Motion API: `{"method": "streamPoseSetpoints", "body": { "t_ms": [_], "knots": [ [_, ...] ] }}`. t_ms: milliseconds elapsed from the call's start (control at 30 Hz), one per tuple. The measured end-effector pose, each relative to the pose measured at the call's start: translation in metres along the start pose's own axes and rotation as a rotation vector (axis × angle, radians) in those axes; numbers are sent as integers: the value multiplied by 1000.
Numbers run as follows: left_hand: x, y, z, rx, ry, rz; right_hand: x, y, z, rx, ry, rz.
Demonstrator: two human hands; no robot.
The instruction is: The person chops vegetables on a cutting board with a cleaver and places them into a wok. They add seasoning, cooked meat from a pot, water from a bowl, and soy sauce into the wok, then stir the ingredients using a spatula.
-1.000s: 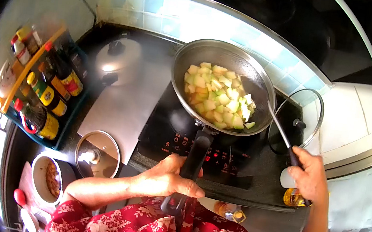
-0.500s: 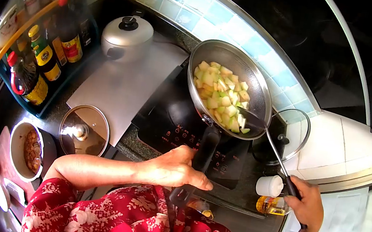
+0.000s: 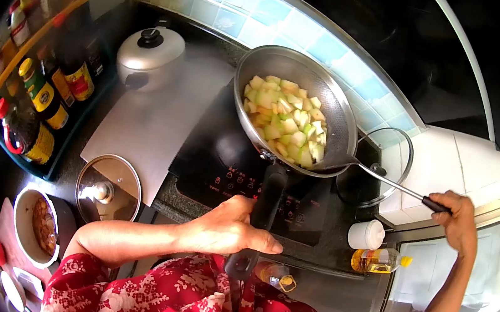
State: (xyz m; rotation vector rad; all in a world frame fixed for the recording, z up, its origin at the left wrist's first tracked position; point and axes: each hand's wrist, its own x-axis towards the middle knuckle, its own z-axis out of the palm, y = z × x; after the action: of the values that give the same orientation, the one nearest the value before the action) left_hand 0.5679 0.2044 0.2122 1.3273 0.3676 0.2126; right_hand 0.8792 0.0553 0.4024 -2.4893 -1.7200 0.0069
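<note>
My left hand [image 3: 233, 233] is closed around the black handle of a wok [image 3: 341, 114], which sits over the black induction cooktop [image 3: 215, 158]. Pale green and whitish vegetable chunks [image 3: 286, 120] are heaped inside, toward the wok's left and lower side. Off to the right, my right hand [image 3: 461, 225] grips the black end of a spatula [image 3: 389, 181]. Its metal shaft crosses the wok's right rim, and its blade rests low inside, beside the chunks; part of the blade is hard to make out.
A lidded silver pot [image 3: 149, 60] stands back left, near a rack of sauce bottles [image 3: 43, 97]. A glass lid [image 3: 107, 191] and a pot of brown food [image 3: 42, 223] are nearer left. To the right are another glass lid [image 3: 363, 186], a white jar [image 3: 366, 234] and an oil bottle [image 3: 375, 261].
My right hand has moved up and right, swinging the spatula's shaft closer to level. The blade now lies lower in the wok. The chunks have shifted slightly; my left hand keeps its grip.
</note>
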Motion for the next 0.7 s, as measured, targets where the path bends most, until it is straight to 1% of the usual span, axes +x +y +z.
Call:
{"method": "streamPoseSetpoints", "body": {
  "t_ms": [67,100,167,200,233,300,333,367,433,467,500,567,633,700],
  "knots": [
    [-1,2,3,-74,23,76,10,-5,-16,-59,-31,-23],
    [-1,3,3,-67,16,73,15,-11,-21,-86,-36,-40],
    [-1,4,1,-16,5,-42,24,-22,-28,-179,-67,-77],
    [-1,2,3,-115,8,0,30,-30,-27,-275,-88,-163],
    [-1,3,3,-107,5,-2,35,-34,-22,-268,-83,-158],
    [-2,6,2,-157,-5,-95,45,-41,-8,-358,-70,-292],
    [-1,4,2,-167,3,-90,49,-44,-1,-384,-30,-265],
    [-1,4,4,-164,4,-93,51,-40,-1,-380,-29,-264],
    [0,4,6,-214,27,-45,56,-30,-3,-274,0,-287],
    [0,2,6,-218,22,-89,55,-27,-10,-195,-9,-220],
    [0,2,4,-214,24,-95,55,-21,-19,-201,-51,-201],
    [-1,9,2,-143,4,-173,54,-29,-35,-178,-100,61],
    [1,11,5,-174,38,-144,45,-4,-29,11,225,-139],
    [0,6,2,-73,40,-186,51,-14,-31,26,235,-164]
  ]
}}
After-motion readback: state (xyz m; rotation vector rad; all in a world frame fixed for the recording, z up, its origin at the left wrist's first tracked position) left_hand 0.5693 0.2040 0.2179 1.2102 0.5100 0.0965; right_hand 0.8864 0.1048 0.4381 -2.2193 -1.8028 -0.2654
